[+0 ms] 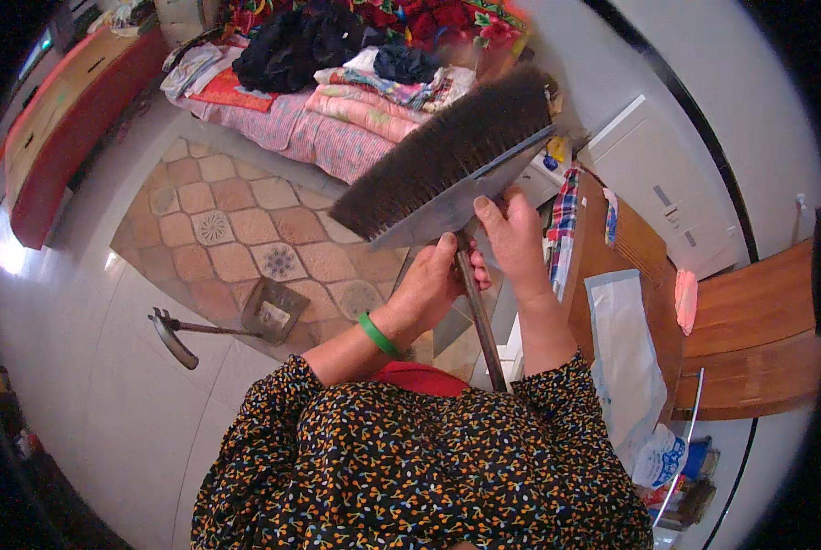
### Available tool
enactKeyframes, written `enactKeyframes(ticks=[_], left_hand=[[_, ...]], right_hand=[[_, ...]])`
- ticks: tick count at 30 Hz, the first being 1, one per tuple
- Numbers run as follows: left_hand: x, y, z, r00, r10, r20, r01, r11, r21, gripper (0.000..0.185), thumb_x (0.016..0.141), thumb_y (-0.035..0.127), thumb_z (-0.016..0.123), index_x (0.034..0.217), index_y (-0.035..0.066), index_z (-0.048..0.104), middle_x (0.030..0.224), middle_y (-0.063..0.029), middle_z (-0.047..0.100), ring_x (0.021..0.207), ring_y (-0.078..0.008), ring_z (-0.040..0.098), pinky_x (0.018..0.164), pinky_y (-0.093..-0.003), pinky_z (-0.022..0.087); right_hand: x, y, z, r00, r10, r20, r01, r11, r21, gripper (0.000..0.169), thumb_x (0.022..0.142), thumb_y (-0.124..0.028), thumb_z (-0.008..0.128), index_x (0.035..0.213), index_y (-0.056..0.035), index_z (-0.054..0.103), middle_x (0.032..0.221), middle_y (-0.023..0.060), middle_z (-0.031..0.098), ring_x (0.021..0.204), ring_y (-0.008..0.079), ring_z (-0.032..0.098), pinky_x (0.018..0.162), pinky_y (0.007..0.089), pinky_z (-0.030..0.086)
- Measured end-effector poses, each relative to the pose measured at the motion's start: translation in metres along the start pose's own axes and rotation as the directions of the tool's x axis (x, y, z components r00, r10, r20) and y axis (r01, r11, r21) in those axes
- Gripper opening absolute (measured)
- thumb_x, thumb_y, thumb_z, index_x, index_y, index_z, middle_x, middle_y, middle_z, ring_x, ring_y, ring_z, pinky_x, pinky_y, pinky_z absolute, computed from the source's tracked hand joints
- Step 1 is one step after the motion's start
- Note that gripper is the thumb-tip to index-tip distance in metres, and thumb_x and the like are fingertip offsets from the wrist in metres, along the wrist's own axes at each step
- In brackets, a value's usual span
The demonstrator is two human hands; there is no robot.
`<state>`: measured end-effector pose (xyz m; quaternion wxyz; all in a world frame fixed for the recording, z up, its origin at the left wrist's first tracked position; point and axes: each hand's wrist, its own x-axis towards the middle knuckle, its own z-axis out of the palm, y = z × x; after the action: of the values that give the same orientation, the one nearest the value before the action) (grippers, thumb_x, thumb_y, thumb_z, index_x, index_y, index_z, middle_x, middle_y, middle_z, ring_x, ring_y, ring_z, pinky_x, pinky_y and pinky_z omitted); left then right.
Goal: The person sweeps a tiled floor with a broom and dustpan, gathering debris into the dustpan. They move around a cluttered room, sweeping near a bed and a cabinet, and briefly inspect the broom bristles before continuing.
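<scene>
A broom (452,155) is raised in front of me, its dark bristles pointing up and away. Its grey head plate faces me, and the handle (478,313) runs down towards my body. Just below the head, my left hand (432,278), with a green band on the wrist, is wrapped around the handle. My right hand (517,237) grips the lower edge of the head plate, thumb on the near face and the other fingers mostly hidden behind it. On the floor to the left is a long-handled dustpan (249,306), partly over the patterned mat.
A bed (273,127) with folded quilts and dark clothes (300,48) stands ahead. The patterned mat (239,230) covers the floor before it. To the right is a wooden table (575,275) bearing a pale cloth (623,330). A long wooden cabinet (74,117) stands at left.
</scene>
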<state>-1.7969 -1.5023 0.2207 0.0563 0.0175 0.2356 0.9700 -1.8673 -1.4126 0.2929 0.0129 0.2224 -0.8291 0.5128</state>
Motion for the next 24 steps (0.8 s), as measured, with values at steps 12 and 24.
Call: enactKeyframes(ticks=[12,24], left_hand=[[0.007,0.004,-0.046,0.957,0.044,-0.286,-0.057,0.998,-0.036,0.039,0.09,0.04,0.033,0.094,0.003,0.045,0.082,-0.009,0.053,0.07,-0.0212,0.053,0.068,-0.0376,0.047],[0.023,0.0,-0.212,0.871,-0.069,-0.486,-0.082,0.955,-0.283,0.04,0.091,0.036,0.03,0.094,-0.002,0.043,0.09,-0.0144,0.052,0.081,-0.0284,0.052,0.075,-0.0436,0.046]], right_hand=[[-0.103,0.083,-0.025,0.863,0.355,0.359,-0.266,0.924,-0.274,0.035,0.083,-0.014,0.046,0.116,-0.004,0.042,0.078,0.0007,0.049,0.066,0.0071,0.047,0.058,0.0216,0.041],[-0.323,0.097,-0.168,0.485,0.797,0.358,-0.59,0.601,-0.539,0.031,0.074,-0.015,0.056,0.102,-0.004,0.048,0.084,0.0132,0.058,0.07,0.0284,0.056,0.063,0.0362,0.043]])
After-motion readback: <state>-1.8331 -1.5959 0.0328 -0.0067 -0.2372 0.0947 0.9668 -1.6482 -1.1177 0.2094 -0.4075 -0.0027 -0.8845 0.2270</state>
